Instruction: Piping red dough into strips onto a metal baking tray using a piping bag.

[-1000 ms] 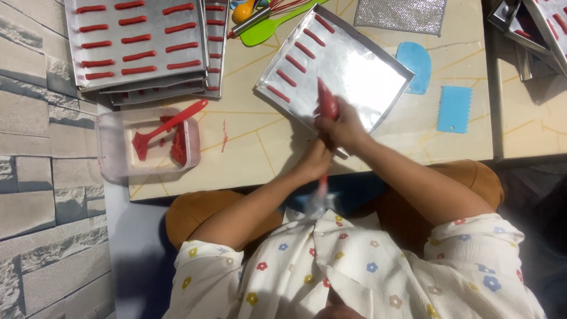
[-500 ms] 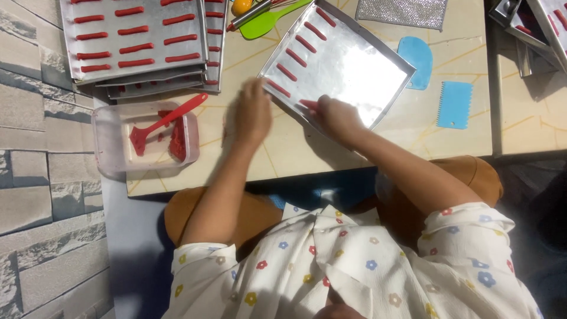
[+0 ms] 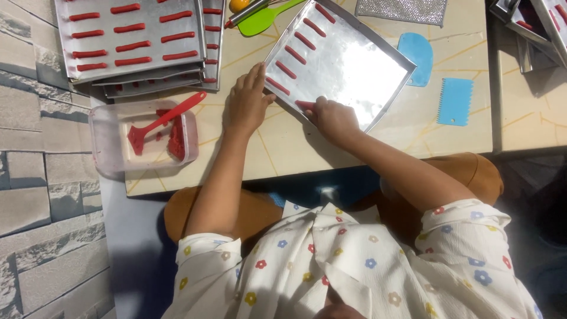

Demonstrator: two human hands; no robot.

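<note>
- The person sits at a pale desk, leaning in over a shiny metal tray that lies slanted right in front of them.
- Their left hand rests flat on the desk with the fingers released and spread, the fingertips touching the tray's near left edge; it grasps nothing.
- Their right hand sits at the tray's near edge, fingers clenched on a red strip that lies at the tray's lower rim.
- Four more red strips lie in a row along the left side of that tray, apart from one another; the rest of the tray is bare and reflective.
- To the left, a stack of trays carries rows of the same red strips.
- Just below that stack stands a clear plastic tub with red paste and a red spatula in it.
- Beyond the tray, a green spatula lies on the desk.
- To the right, well apart from the hands, lie two blue scrapers, one rounded, one with a toothed edge.
</note>
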